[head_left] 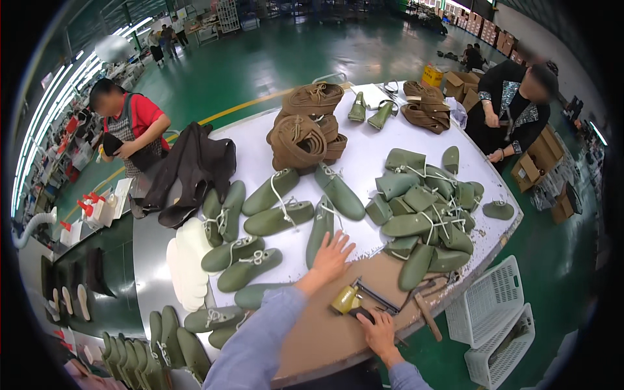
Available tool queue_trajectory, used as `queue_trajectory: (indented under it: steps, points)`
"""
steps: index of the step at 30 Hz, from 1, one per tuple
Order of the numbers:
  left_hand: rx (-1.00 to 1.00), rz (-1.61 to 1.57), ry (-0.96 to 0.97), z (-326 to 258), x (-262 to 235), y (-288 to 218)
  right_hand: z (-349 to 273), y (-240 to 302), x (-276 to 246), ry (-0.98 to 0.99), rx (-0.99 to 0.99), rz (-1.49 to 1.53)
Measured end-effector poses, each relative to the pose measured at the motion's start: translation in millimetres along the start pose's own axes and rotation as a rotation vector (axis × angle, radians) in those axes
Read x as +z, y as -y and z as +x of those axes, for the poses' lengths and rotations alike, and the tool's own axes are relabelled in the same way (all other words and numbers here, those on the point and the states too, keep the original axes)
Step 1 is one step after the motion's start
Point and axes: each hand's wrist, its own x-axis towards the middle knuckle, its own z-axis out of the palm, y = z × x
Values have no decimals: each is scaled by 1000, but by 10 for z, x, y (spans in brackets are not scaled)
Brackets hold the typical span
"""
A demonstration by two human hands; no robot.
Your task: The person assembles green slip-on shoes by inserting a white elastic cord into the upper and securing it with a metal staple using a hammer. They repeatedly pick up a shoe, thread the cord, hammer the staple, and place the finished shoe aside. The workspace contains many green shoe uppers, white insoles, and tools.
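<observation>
My left hand (331,257) is open, fingers spread, reaching over the table at the near end of a green shoe last (320,233) with white cord; I cannot tell whether it touches. My right hand (380,333) is at the black handle of a yellow-green nail gun (346,298), fingers loosely spread against it rather than wrapped around. The gun lies on its side on a brown board (312,348). Several more green lasts, many tied in pairs, lie around: a pair (279,218) ahead of my left hand and a heap (429,208) to the right.
A hammer (428,317) lies at the board's right edge, above white plastic crates (487,302). Brown shoes (300,143) are stacked at the back; dark material (195,166) and white insole shapes (190,263) lie left. Co-workers stand left (133,130) and right (520,110).
</observation>
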Motion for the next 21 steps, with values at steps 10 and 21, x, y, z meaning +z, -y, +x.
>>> queue_trajectory:
  steps: [10, 21]
  points:
    - [-338, 217, 497, 996, -573, 736, 51, -521, 146, -171, 202, -146]
    - [-243, 263, 772, 2868, -219, 694, 123, -609, 63, -153, 261, -73]
